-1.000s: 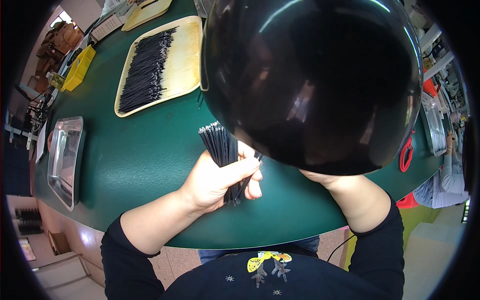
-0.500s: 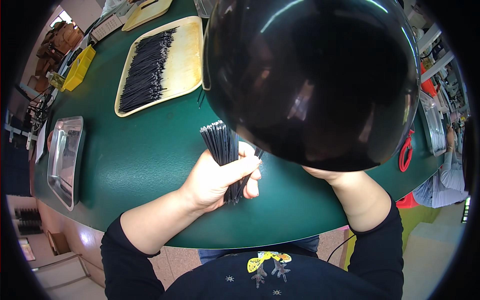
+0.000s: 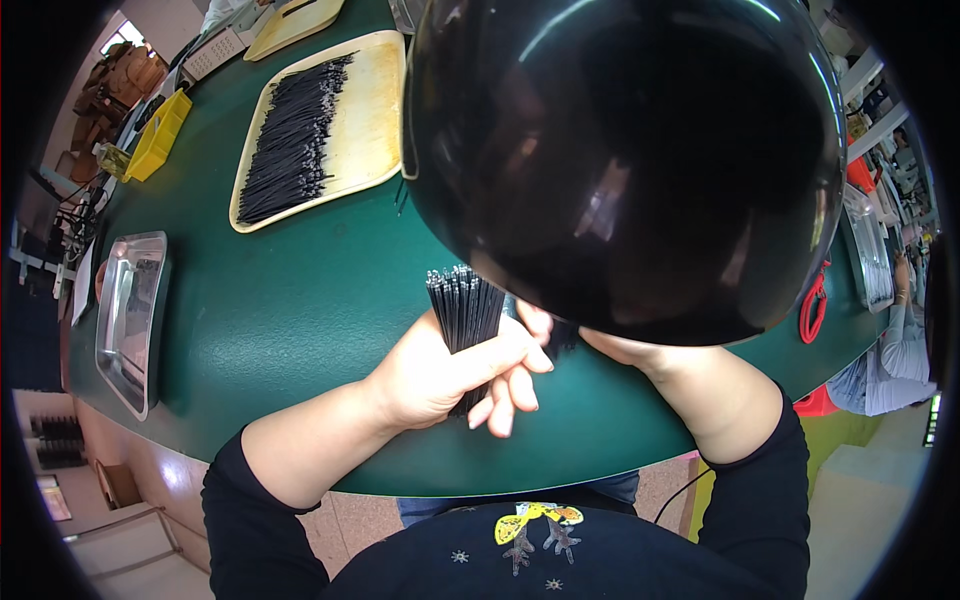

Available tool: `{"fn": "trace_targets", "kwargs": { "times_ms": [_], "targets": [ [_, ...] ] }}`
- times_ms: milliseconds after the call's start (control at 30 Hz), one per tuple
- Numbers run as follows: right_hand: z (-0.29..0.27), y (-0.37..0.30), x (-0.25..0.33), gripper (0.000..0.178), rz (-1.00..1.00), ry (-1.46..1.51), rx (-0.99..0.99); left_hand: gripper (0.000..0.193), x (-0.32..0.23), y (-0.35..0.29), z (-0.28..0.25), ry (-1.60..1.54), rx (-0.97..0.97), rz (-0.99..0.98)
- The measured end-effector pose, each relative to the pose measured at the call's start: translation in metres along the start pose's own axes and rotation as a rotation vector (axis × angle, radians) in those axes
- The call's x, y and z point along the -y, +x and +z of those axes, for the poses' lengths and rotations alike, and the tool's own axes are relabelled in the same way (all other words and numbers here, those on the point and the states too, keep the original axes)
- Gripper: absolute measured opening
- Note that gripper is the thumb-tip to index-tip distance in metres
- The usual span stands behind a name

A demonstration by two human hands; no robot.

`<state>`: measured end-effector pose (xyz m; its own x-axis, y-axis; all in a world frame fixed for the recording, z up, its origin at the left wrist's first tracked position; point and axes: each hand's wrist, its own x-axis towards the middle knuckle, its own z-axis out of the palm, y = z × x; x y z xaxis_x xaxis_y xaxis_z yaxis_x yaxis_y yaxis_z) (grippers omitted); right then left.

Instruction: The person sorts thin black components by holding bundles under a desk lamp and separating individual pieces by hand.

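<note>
My left hand (image 3: 440,370) is wrapped around a bundle of thin black wires (image 3: 465,310). They stand almost upright in it, their silvery tips bunched at the top. The thumb presses across the bundle, while the other fingertips curl out to its right. Under the rim of a big glossy black dome (image 3: 620,180) sits my right hand (image 3: 630,350), of which mainly the heel and wrist show; its fingers are hidden. A few dark strands (image 3: 565,335) show between the two hands at the dome's lower edge; what holds them is hidden.
On the green table (image 3: 270,300), a cream tray (image 3: 370,150) holds many black wires. A clear shallow tray (image 3: 130,330) stands at the left, and a yellow bin (image 3: 160,137) behind it. Red-handled pliers (image 3: 813,310) lie right of the dome. Another person's arm (image 3: 905,335) shows at far right.
My left hand and its bundle have shifted right and slightly down, closer to my right hand. Strands that stuck out at the left thumb no longer show there; dark strands now appear between the hands.
</note>
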<state>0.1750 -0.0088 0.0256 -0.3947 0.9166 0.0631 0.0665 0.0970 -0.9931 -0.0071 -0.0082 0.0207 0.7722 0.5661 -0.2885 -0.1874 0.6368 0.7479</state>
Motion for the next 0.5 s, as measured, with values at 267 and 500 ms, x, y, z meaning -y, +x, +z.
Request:
{"fn": "trace_targets", "kwargs": {
  "times_ms": [267, 500],
  "targets": [
    [0.005, -0.002, -0.004, 0.011, 0.005, 0.103, -0.094, 0.016, 0.004, 0.004, -0.004, 0.01, -0.077, 0.054],
    [-0.003, -0.006, -0.012, 0.02, -0.018, 0.349, 0.058, 0.01, 0.003, 0.0, -0.003, -0.264, -0.027, 0.022]
  ]
}}
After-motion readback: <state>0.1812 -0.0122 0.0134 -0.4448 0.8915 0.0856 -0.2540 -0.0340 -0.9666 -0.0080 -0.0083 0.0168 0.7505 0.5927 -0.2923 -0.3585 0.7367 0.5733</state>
